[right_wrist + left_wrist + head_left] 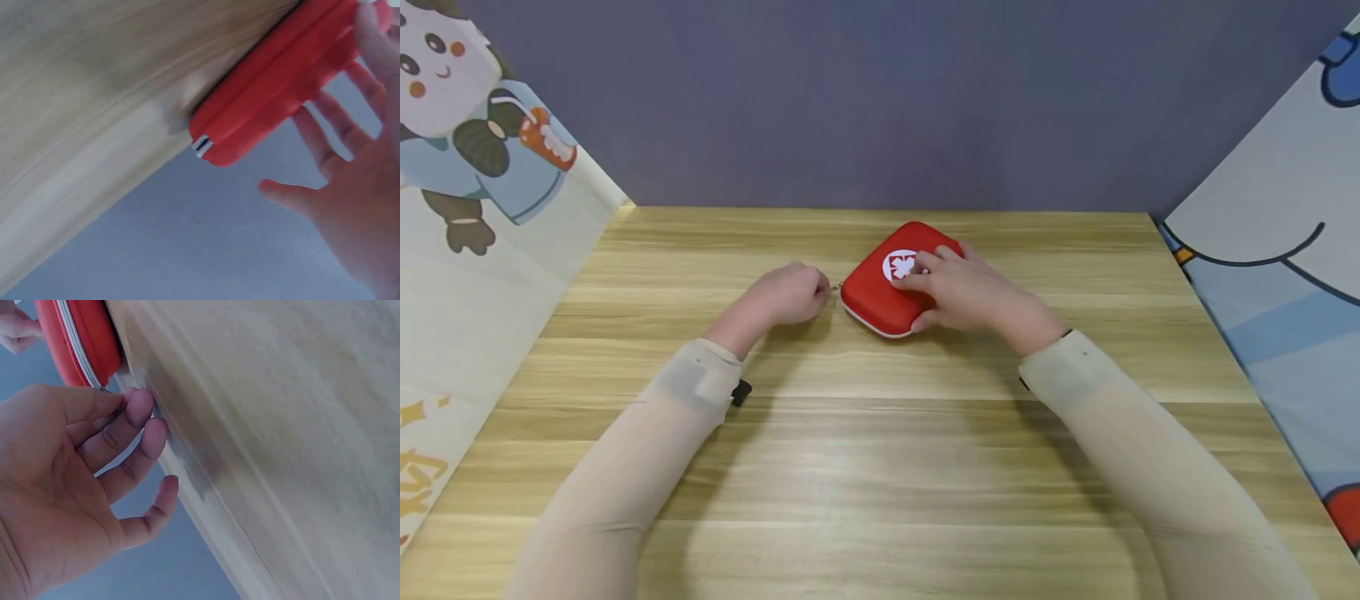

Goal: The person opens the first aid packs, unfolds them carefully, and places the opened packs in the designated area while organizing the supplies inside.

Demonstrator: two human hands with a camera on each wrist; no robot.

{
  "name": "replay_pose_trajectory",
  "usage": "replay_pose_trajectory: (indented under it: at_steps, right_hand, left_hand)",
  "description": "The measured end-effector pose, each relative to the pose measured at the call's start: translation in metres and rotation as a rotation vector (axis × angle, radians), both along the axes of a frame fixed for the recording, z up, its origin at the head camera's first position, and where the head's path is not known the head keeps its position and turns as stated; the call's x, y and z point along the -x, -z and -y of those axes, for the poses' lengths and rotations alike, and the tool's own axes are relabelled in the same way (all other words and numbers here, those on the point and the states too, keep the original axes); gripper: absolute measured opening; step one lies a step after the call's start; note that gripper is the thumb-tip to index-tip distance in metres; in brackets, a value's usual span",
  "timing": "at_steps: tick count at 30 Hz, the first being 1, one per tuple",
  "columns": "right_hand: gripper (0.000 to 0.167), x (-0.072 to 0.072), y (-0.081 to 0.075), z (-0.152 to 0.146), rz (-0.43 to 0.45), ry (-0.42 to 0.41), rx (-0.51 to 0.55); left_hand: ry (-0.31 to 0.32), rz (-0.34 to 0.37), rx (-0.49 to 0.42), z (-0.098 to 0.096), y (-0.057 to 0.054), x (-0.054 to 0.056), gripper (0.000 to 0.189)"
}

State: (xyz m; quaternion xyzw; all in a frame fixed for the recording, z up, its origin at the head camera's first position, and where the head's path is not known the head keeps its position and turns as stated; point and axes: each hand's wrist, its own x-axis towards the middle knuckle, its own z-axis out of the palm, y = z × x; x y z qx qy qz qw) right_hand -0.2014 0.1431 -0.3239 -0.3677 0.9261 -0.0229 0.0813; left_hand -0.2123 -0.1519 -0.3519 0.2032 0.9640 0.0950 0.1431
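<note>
A red zip case (872,292) with a white round emblem lies flat on the wooden table, one corner toward the left. At that corner my left hand (793,293) pinches the small metal zipper pull (837,287) between thumb and index finger. In the left wrist view, the other fingers of the left hand (81,456) are loosely bent beside the case's pale zipper (78,347). My right hand (966,290) rests on top of the case with spread fingers, pressing it. The right wrist view shows its little finger held off the case (275,94).
The wooden table (850,475) runs back to a grey-blue panel (880,100). Printed cartoon panels flank it on the left (490,275) and right (1262,208). A small black piece (741,392) sticks out at the left sleeve's cuff.
</note>
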Motion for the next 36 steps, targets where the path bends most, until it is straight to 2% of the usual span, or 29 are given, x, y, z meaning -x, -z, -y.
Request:
replay_pose_trajectory:
  at_steps: [3,7,13,17,22,26,36]
  right_hand:
    - [0.064,0.003,0.005,0.001,0.023,0.001,0.05]
    - [0.062,0.007,0.009,0.002,0.108,0.033,0.124]
    - [0.06,0.011,0.009,0.004,0.169,0.064,0.137]
    - [0.057,0.01,0.011,0.004,0.146,0.065,0.125]
    - [0.054,0.006,0.013,0.006,0.073,0.066,0.111]
    - [0.054,0.002,0.011,0.01,0.035,0.064,0.099]
    - [0.062,-0.003,0.007,0.021,0.005,0.094,0.05]
  left_hand:
    - [-0.002,0.003,-0.009,0.0,0.0,0.0,0.028]
    - [-0.006,0.012,-0.033,0.0,-0.002,0.0,0.028]
    - [0.006,0.01,-0.064,0.001,-0.004,0.003,0.029]
    - [0.013,0.004,-0.075,0.003,-0.004,0.004,0.028]
    - [0.014,-0.005,-0.072,0.005,-0.004,0.002,0.028]
    - [0.017,-0.015,-0.06,0.007,-0.004,-0.002,0.029]
    - [0.043,-0.032,-0.042,0.009,-0.007,-0.017,0.032]
